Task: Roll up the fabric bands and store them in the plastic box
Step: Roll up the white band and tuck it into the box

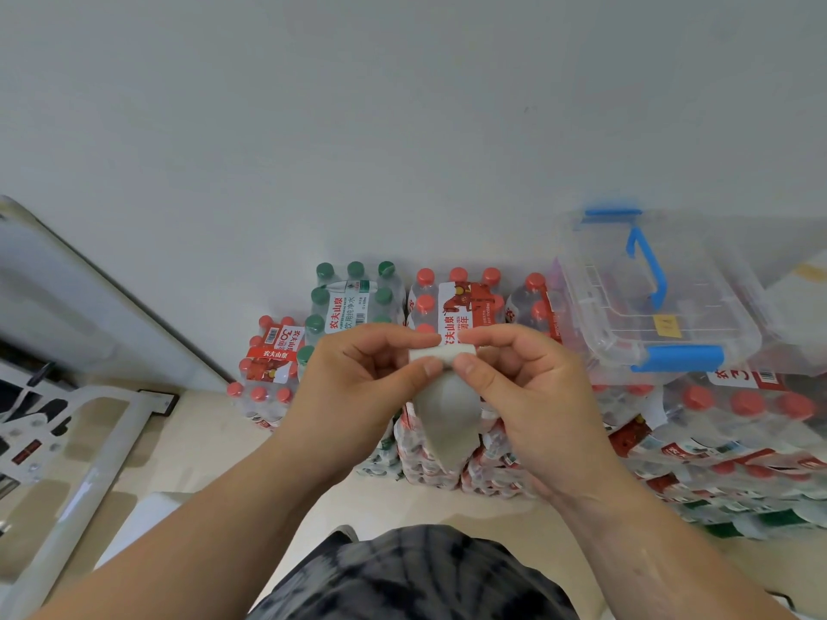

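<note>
- You are in the rolling step: the fabric band (447, 396) is held up in front of your chest, its top end turned into a small tight roll between your fingertips, the loose tail hanging down toward 6 o'clock.
- Keep the roll's two ends level as you turn it, so the layers stack square and do not cone out to one side.
- Let the tail hang free and feed upward under light tension; slack would likely give a loose coil that springs open in the box.
- Your left hand (358, 373) is curled, thumb and forefinger pinching the left end of the roll, the other fingers folded in.
- Your right hand (528, 378) mirrors it, thumb and forefinger pinching the right end; the two thumbs nearly touch at the middle of the roll.
- Neither hand holds anything else.
- The plastic box (649, 297) with blue latches sits at about 2 o'clock from your hands, resting on the shrink-wrapped bottle packs (456, 306), well apart from the band.
- Its lid appears to be on, so judge on opening it before you can store the roll.
</note>
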The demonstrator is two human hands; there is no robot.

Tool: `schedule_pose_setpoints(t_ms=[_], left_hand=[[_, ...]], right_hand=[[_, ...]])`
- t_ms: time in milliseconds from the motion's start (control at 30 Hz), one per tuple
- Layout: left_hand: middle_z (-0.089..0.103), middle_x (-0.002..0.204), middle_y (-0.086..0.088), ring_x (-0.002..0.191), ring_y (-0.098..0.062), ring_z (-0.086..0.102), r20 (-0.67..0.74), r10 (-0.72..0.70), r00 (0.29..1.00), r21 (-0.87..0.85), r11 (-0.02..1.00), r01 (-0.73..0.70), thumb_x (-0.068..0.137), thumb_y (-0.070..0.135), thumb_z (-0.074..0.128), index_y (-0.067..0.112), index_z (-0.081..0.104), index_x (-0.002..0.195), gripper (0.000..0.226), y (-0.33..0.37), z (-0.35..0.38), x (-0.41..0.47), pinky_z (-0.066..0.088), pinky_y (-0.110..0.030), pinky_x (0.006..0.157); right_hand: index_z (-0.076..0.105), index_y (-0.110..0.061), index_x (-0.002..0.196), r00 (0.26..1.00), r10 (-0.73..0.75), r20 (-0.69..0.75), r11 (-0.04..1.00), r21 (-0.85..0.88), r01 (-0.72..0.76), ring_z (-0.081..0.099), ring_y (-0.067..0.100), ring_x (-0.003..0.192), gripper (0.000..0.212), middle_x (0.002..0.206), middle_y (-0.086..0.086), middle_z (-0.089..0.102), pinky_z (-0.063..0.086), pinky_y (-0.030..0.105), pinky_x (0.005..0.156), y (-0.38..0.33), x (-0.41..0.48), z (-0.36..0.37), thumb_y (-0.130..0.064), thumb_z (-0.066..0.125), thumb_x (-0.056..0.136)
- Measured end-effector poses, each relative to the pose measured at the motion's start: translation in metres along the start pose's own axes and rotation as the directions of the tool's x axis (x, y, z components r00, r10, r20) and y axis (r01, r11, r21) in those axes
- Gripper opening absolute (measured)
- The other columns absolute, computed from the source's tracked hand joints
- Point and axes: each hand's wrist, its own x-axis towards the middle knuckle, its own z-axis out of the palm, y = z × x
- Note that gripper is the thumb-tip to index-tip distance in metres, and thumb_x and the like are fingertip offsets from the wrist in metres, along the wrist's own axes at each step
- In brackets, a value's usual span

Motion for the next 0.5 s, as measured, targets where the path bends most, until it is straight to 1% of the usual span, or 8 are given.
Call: schedule_pose_setpoints(t_ms=[67, 100, 133, 233, 267, 367, 433, 500], left_hand=[[0.071, 0.076, -0.008, 0.071, -0.016, 0.067, 0.02, 0.008, 1.0, -0.012, 1.0, -0.007, 0.076, 0.026, 0.079, 0.024, 0.081, 0.097, 0.021, 0.0003, -0.0003, 0.0002, 0.057, -0.026, 0.068], [0.07, 0.074, -0.003, 0.071, -0.012, 0.066, 0.03, 0.014, 0.999, -0.016, 1.0, -0.014, 0.076, 0.024, 0.079, 0.024, 0.081, 0.097, 0.02, 0.0004, -0.0005, 0.0003, 0.056, -0.024, 0.068], [0.071, 0.075, -0.004, 0.071, -0.012, 0.066, 0.034, 0.019, 0.999, -0.019, 1.0, -0.019, 0.076, 0.024, 0.08, 0.024, 0.081, 0.097, 0.021, 0.0005, -0.0002, 0.0004, 0.057, -0.024, 0.068], [0.069, 0.086, -0.024, 0.074, -0.029, 0.066, 0.018, 0.022, 1.0, -0.023, 0.999, -0.022, 0.074, 0.036, 0.083, 0.027, 0.081, 0.097, 0.025, 0.0024, 0.0019, 0.0013, 0.059, -0.031, 0.068], [0.069, 0.087, -0.025, 0.074, -0.029, 0.067, 0.005, 0.017, 1.0, -0.016, 1.0, -0.017, 0.073, 0.041, 0.083, 0.027, 0.081, 0.097, 0.027, 0.0025, 0.0026, 0.002, 0.058, -0.03, 0.067], [0.073, 0.082, -0.015, 0.072, -0.02, 0.068, -0.013, 0.013, 1.0, -0.002, 1.0, -0.013, 0.074, 0.038, 0.081, 0.026, 0.081, 0.095, 0.024, 0.0005, 0.0025, 0.0039, 0.057, -0.027, 0.065], [0.074, 0.082, -0.013, 0.073, -0.028, 0.069, -0.005, 0.025, 1.0, 0.006, 1.0, -0.025, 0.076, 0.032, 0.081, 0.025, 0.081, 0.095, 0.02, -0.0009, 0.001, 0.0041, 0.061, -0.036, 0.066], [0.072, 0.085, -0.019, 0.077, -0.037, 0.067, 0.01, 0.032, 0.999, 0.008, 0.999, -0.032, 0.077, 0.032, 0.082, 0.025, 0.081, 0.096, 0.02, -0.0019, 0.0003, 0.004, 0.061, -0.046, 0.069]], right_hand=[[0.078, -0.032, 0.1, 1.0, -0.007, -0.007, 1.0, 0.0, 0.007, 0.076, 0.022, 0.079, 0.022, 0.085, 0.006, 0.079, 0.063, 0.031, 0.07, -0.0014, 0.0005, -0.0002, -0.037, 0.077, 0.079], [0.078, -0.032, 0.098, 1.0, -0.014, -0.011, 1.0, -0.009, 0.014, 0.076, 0.023, 0.079, 0.021, 0.084, 0.007, 0.079, 0.063, 0.031, 0.07, -0.002, 0.001, -0.0005, -0.037, 0.077, 0.079], [0.079, -0.032, 0.097, 1.0, -0.023, -0.015, 1.0, -0.015, 0.022, 0.076, 0.022, 0.079, 0.019, 0.083, 0.006, 0.079, 0.062, 0.029, 0.07, -0.0025, 0.0015, -0.0008, -0.037, 0.077, 0.079], [0.079, -0.032, 0.096, 0.999, -0.047, -0.023, 0.999, -0.02, 0.046, 0.076, 0.017, 0.081, 0.017, 0.085, 0.003, 0.079, 0.06, 0.025, 0.07, -0.0029, 0.0025, -0.0016, -0.034, 0.077, 0.079], [0.079, -0.033, 0.097, 0.998, -0.052, -0.021, 0.998, -0.032, 0.052, 0.076, 0.016, 0.082, 0.017, 0.087, 0.002, 0.079, 0.06, 0.025, 0.072, -0.0027, 0.0025, -0.0018, -0.034, 0.077, 0.08], [0.078, -0.036, 0.099, 0.999, -0.046, -0.014, 0.998, -0.037, 0.045, 0.076, 0.019, 0.083, 0.02, 0.088, 0.002, 0.079, 0.062, 0.028, 0.072, -0.002, 0.0013, -0.0018, -0.038, 0.077, 0.079], [0.079, -0.036, 0.099, 0.999, -0.037, -0.018, 0.998, -0.05, 0.036, 0.076, 0.021, 0.081, 0.023, 0.086, 0.004, 0.079, 0.064, 0.032, 0.07, -0.0026, 0.0014, -0.0013, -0.043, 0.077, 0.078], [0.079, -0.036, 0.098, 0.999, -0.044, -0.02, 0.997, -0.066, 0.042, 0.076, 0.02, 0.079, 0.022, 0.083, 0.003, 0.079, 0.063, 0.03, 0.069, -0.0032, 0.0029, -0.0015, -0.043, 0.077, 0.077]])
